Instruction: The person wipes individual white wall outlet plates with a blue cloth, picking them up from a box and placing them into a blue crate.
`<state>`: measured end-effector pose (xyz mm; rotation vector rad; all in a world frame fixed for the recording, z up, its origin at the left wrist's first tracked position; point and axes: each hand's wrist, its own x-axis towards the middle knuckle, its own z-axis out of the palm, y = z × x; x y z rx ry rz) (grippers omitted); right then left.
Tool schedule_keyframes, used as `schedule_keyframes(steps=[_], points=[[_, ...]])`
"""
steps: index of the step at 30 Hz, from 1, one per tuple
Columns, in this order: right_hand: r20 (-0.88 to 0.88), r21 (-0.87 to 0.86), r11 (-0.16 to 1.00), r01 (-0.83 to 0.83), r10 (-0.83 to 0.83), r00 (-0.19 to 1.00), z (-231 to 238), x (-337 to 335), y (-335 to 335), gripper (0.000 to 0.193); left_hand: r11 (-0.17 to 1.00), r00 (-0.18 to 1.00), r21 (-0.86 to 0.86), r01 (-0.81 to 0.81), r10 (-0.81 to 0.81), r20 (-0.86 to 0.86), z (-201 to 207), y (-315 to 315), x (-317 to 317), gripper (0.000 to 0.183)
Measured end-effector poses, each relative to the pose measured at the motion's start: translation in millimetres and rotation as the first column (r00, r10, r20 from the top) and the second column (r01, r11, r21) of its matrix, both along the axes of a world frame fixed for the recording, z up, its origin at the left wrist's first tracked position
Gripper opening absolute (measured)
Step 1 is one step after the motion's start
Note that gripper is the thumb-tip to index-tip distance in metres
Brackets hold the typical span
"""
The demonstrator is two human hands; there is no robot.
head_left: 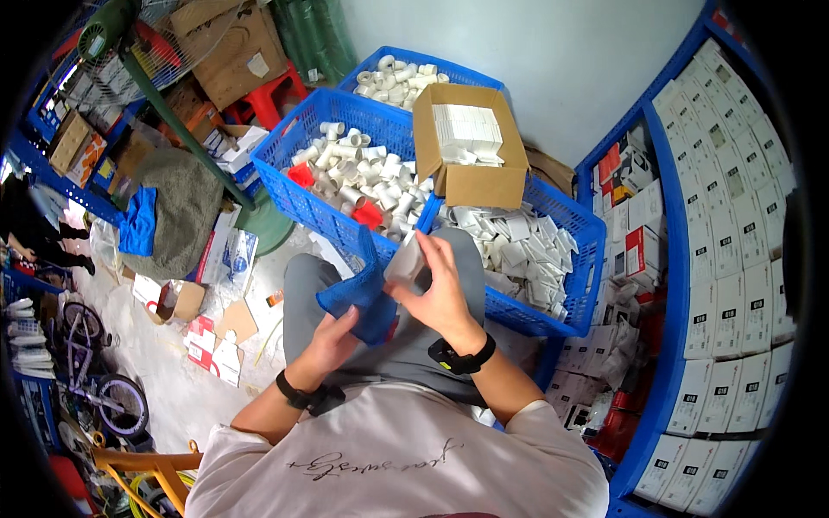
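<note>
In my right hand [442,295] is a white, square plastic plate [404,262], pinched between thumb and fingers above my lap. My left hand [332,340] grips a blue cloth [356,298], which drapes over my knees just beside the plate. Ahead to the right, a blue plastic crate [590,289] is heaped with similar white square plates [527,259]. An open cardboard box [477,187] rests over the crates, with white plates stacked in rows inside [466,129].
Another blue crate [281,177] holds white pipe fittings; a third [471,71] stands behind it. Shelves [665,259] of white boxes rise at the right. A green fan stand [186,129], flattened cartons [214,350] and a bicycle [104,380] are at the left.
</note>
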<state>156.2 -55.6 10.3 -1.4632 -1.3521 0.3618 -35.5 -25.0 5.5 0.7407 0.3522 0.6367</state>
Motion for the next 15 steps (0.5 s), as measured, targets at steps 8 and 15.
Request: schedule_keyframes(steps=[8, 15], points=[[0.075, 0.001, 0.999, -0.054, 0.054, 0.996, 17.4, -1.1, -1.6, 0.082, 0.993, 1.0, -0.117, 0.001, -0.004, -0.02, -5.1, 14.7, 10.4, 0.046], [0.137, -0.022, 0.954, -0.299, 0.299, 0.944, 24.2, -10.6, -6.6, 0.088, 0.969, 0.999, -0.246, 0.015, -0.024, -0.031, -7.2, 20.6, 17.9, 0.047]])
